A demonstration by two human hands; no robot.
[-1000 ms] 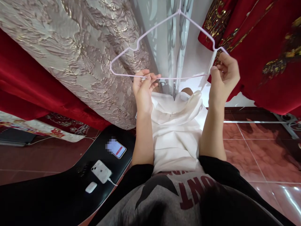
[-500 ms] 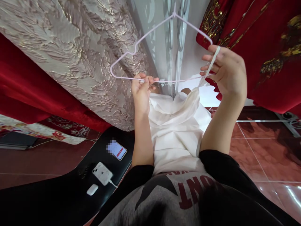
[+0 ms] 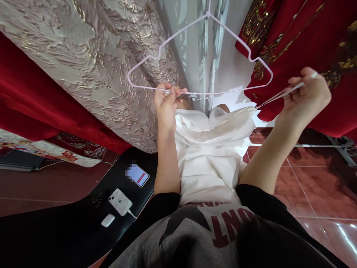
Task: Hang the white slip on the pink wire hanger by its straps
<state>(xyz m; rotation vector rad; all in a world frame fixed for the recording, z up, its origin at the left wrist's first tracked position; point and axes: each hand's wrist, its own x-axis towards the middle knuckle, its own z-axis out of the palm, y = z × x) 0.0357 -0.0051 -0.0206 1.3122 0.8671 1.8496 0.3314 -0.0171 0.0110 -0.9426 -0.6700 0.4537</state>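
Observation:
A thin pale-lilac wire hanger [image 3: 152, 58] hangs in front of me. My left hand [image 3: 166, 102] pinches its bottom bar together with an edge of a white garment [image 3: 208, 156] that droops below between my forearms. My right hand [image 3: 305, 95] is off to the right, past the hanger's end, closed on a narrow white strap [image 3: 275, 98] of the garment and pulling it taut and sideways. The strap runs from the garment's upper right corner to my fingers.
A beige-gold embroidered cloth [image 3: 92, 63] and red velvet hang at left, a red gold-trimmed garment [image 3: 320, 44] at right. On a black surface [image 3: 55, 230] lie a lit phone [image 3: 137, 175], a white phone [image 3: 120, 201] on a cable and a small white case [image 3: 108, 220]. Red tiled floor [image 3: 306, 186] lies right.
My right hand has come off the hanger's right shoulder and moved right and down, drawing the strap out taut. The left hand has kept its pinch on the bar.

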